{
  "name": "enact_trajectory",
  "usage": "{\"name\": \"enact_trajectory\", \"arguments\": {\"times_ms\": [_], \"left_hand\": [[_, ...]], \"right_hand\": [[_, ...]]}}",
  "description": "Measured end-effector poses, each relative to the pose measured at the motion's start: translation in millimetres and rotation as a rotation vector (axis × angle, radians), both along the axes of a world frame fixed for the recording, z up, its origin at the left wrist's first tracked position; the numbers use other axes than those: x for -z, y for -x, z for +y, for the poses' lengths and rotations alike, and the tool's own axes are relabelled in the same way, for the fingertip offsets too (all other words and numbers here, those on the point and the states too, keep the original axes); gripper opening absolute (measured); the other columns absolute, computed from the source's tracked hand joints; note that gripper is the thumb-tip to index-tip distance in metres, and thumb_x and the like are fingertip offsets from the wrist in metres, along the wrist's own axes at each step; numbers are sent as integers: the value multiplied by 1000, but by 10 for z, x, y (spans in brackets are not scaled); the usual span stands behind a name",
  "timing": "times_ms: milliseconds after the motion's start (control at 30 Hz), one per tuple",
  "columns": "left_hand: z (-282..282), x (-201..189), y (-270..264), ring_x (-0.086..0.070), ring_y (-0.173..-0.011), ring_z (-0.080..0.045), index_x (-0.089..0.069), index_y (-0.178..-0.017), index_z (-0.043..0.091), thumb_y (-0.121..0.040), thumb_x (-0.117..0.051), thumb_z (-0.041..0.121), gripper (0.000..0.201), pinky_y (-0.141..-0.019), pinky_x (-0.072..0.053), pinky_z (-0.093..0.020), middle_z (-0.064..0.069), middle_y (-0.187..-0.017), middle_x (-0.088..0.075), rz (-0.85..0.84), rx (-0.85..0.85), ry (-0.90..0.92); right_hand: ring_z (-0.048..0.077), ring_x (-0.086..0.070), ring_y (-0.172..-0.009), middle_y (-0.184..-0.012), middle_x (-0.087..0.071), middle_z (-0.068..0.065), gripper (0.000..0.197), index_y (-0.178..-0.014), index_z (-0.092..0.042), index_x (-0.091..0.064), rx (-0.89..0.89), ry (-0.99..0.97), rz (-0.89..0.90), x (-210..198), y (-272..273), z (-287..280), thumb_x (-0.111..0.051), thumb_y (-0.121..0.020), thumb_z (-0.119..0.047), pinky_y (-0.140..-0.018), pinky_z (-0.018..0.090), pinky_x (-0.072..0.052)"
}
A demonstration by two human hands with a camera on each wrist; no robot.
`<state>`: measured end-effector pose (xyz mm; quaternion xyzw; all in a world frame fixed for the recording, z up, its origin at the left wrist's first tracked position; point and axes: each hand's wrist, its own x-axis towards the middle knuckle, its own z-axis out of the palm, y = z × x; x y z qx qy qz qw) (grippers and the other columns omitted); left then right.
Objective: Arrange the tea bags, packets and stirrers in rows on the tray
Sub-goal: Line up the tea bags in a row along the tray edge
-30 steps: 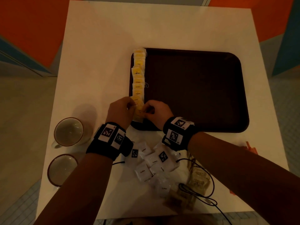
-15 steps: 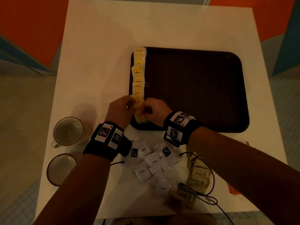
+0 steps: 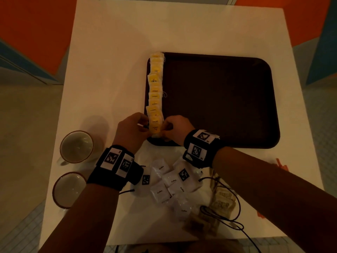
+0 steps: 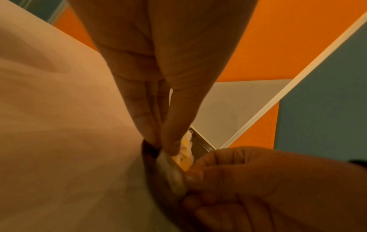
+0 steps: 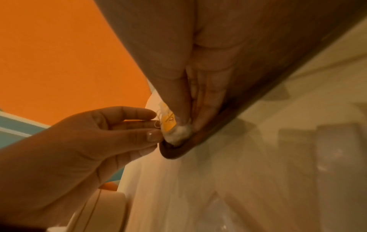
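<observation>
Pinching the nearest tea bag from both sides, your left hand and right hand meet at the near left corner of the brown tray. The bag is yellow with a white paper edge and ends a row of overlapping tea bags along the tray's left edge (a thread loops out partway up). Compared with a second ago, your hands and the bag have barely shifted. The right wrist view shows your left fingertips on the bag's white corner, over the tray rim; the head view hides that. The left wrist view is blurred, so the right hand's thumb seems to press the bag. On the counter, white packets lie near you, beside two cups.
</observation>
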<state>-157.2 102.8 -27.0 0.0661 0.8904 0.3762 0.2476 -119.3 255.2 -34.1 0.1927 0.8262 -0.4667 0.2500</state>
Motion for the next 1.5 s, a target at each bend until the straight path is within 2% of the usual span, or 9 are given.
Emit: {"name": "enact_trajectory", "arguments": {"times_ms": [133, 300, 500, 667, 967, 1133, 1233, 1400, 1500], "left_hand": [[19, 23, 37, -57, -66, -5, -58, -96, 18, -68, -79, 14, 35, -56, -38, -9, 1, -94, -61, 55, 43, 55], [-18, 30, 89, -60, -70, -5, -60, -102, 16, -67, -79, 9, 40, -58, -37, -7, -1, -102, -63, -20, -32, 5], [7, 41, 117, -59, -77, -7, -60, -113, 18, -68, -79, 15, 50, -61, -38, -6, 0, -114, -61, 8, -23, 19], [58, -4, 138, -64, -93, -17, -57, -123, 21, -73, -74, 12, 54, -85, -52, -29, -5, -111, -66, 4, 38, -105], [88, -41, 320, -53, -98, -5, -51, -128, 12, -79, -68, 8, 53, -79, -41, -11, 8, -106, -52, 37, -8, -165], [175, -7, 414, -54, -100, -7, -52, -128, 13, -82, -64, 5, 49, -74, -43, -1, 8, -108, -54, 31, 36, -214], [229, -12, 481, -52, -101, -6, -51, -129, 12, -82, -64, 6, 49, -85, -43, -15, 8, -108, -51, 31, 4, -222], [261, 29, 603, -55, -104, -11, -51, -128, 10, -82, -64, 5, 48, -89, -44, -23, 3, -114, -56, 16, 22, -237], [256, 66, 687, -53, -105, -8, -50, -130, 8, -82, -64, 7, 50, -88, -43, -16, -6, -125, -58, 24, 13, -235]], "right_hand": [[12, -53, -83, -92, -55, 0, 15, -91, -12, -64, -64, -124, 60, -3, 5, 30, -66, -81, -22, -60, 14, -38], [18, -60, -100, -111, -63, 6, 28, -110, -13, -60, 66, -59, 100, 61, 0, 38, -62, -82, -10, -82, 23, -47], [18, -60, -102, -115, -61, 6, 34, -116, -12, -58, 163, -21, 117, 100, 38, 22, -62, -83, -10, -83, 21, -45], [19, -56, -114, -134, -48, 7, 49, -133, -13, -45, 203, 134, 178, 63, 86, 1, -53, -86, -1, -97, 30, -47], [24, -42, -130, -143, -41, 13, 56, -139, -7, -34, 299, 258, 217, 80, 206, -31, -49, -86, 5, -108, 33, -36], [22, -47, -125, -136, -49, 11, 54, -137, -12, -39, 291, 289, 232, 101, 274, -28, -52, -86, -1, -107, 36, -38], [21, -39, -132, -144, -39, 11, 58, -141, -11, -31, 346, 269, 229, 89, 377, 44, -48, -87, 3, -109, 29, -33], [21, -56, -115, -126, -59, 8, 48, -131, -20, -48, 275, 257, 272, 112, 470, -2, -55, -83, -13, -101, 44, -45], [16, -51, -117, -132, -53, 10, 50, -135, -14, -42, 324, 287, 290, 108, 522, 45, -52, -87, -6, -104, 32, -40]]}}
